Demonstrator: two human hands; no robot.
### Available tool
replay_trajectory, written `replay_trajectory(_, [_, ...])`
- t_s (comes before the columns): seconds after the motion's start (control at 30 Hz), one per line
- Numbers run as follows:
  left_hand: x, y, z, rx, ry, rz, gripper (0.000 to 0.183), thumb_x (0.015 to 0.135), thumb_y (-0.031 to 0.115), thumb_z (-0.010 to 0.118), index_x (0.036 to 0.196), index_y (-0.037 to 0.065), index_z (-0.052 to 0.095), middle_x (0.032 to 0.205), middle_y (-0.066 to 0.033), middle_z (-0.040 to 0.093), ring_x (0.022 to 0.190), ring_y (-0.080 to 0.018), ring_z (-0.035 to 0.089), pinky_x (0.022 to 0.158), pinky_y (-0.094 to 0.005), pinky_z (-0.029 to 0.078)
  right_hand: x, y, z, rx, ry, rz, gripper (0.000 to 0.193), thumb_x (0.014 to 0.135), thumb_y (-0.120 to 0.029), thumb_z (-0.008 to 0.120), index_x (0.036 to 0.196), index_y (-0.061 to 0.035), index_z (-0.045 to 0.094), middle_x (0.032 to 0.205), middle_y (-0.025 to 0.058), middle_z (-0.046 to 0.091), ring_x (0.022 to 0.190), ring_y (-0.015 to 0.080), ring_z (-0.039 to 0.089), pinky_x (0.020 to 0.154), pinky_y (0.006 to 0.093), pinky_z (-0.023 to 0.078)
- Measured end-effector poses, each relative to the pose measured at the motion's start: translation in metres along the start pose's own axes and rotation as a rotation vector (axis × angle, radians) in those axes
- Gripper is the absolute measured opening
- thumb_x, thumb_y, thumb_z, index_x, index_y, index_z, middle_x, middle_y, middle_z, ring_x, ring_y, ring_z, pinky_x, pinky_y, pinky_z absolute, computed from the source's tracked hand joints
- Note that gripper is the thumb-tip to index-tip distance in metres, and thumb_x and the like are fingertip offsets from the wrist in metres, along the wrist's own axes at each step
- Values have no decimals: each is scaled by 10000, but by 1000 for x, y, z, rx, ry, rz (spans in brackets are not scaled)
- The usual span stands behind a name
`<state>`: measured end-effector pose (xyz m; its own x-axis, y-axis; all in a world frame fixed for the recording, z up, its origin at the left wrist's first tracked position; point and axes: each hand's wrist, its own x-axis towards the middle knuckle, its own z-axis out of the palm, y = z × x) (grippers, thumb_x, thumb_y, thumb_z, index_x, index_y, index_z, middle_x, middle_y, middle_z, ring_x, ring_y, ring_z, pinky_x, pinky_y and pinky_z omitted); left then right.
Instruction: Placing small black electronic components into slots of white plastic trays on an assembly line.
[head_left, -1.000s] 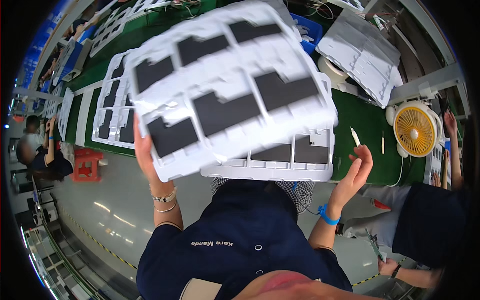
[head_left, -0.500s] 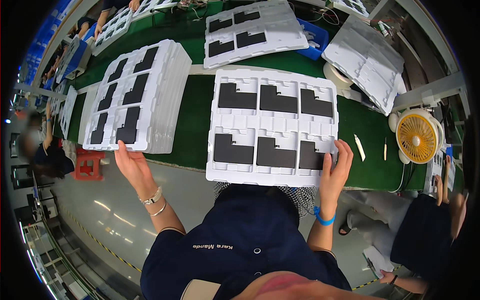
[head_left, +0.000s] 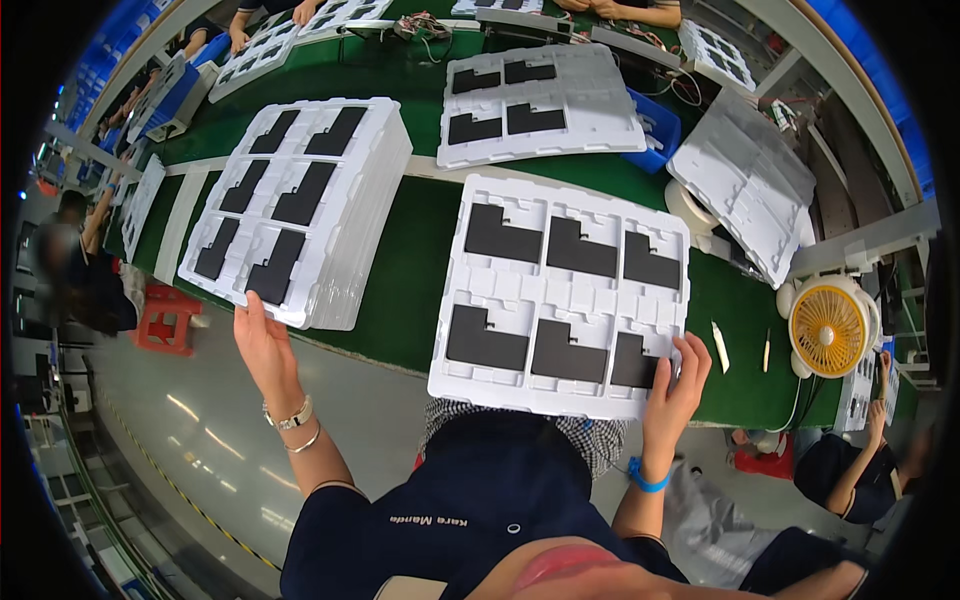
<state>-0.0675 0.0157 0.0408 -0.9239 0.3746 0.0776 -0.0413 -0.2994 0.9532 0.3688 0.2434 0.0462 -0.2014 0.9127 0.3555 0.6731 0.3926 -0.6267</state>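
My left hand [head_left: 268, 345] is at the near edge of a tall stack of white plastic trays [head_left: 350, 230], its fingertips on the top tray's near corner beside an L-shaped black flat piece [head_left: 275, 265]. With my right hand [head_left: 677, 390] I grip the near right corner of a single white tray [head_left: 490, 295], the thumb over its top. Two rows of L-shaped black pieces [head_left: 488, 338] lie in this tray's pockets. The tray's near edge reaches past the table edge toward my body. The undersides of both trays are hidden.
Behind lies another white tray [head_left: 600, 100] with several black pieces, beside a blue bin [head_left: 655, 135]. A tilted tray [head_left: 745, 185] rests over a white roll [head_left: 688, 205]. A white tube-like tool [head_left: 720, 348], a thin stick tool [head_left: 767, 350] and a yellow-white fan [head_left: 828, 333] are at right. Co-workers sit around.
The view has shifted, so the trays sit lower in the picture. Both my hands stay on their trays. At right, the person with a clipboard has moved, and another seated person now shows.
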Motion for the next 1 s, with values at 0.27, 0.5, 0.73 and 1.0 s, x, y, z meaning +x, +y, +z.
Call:
replay_trajectory(0.27, [-8,11,27,-27,44,45,289,1030,206,466,1196,-30,484,1092,-80,606,960,-117,591,821,-272,481,1,-3,1,-57,18,-34,244,880,-12,561,1123,-1,585,1254,173,521,1161,338,521,971,398,418])
replay_trajectory(0.5, [-7,6,20,-5,21,43,288,1029,214,472,1185,-27,485,1082,-71,598,925,-103,580,793,-262,476,1,-4,2,-74,14,-42,230,892,-30,555,1118,-2,584,1252,169,524,1165,338,517,973,403,415])
replay_trajectory(0.73, [-6,4,17,-22,54,35,291,1026,217,481,1187,-26,486,1077,-69,597,932,-101,576,798,-259,471,0,-4,2,-79,12,-38,220,894,-28,550,1109,-3,589,1257,166,526,1165,335,519,971,406,420])
replay_trajectory(1.0, [-7,3,14,-44,60,22,313,1031,200,464,1231,-41,470,1148,-93,584,994,-125,572,839,-285,472,-2,-6,1,-85,12,-23,211,892,-18,545,1096,2,595,1254,166,528,1157,333,525,965,401,423])
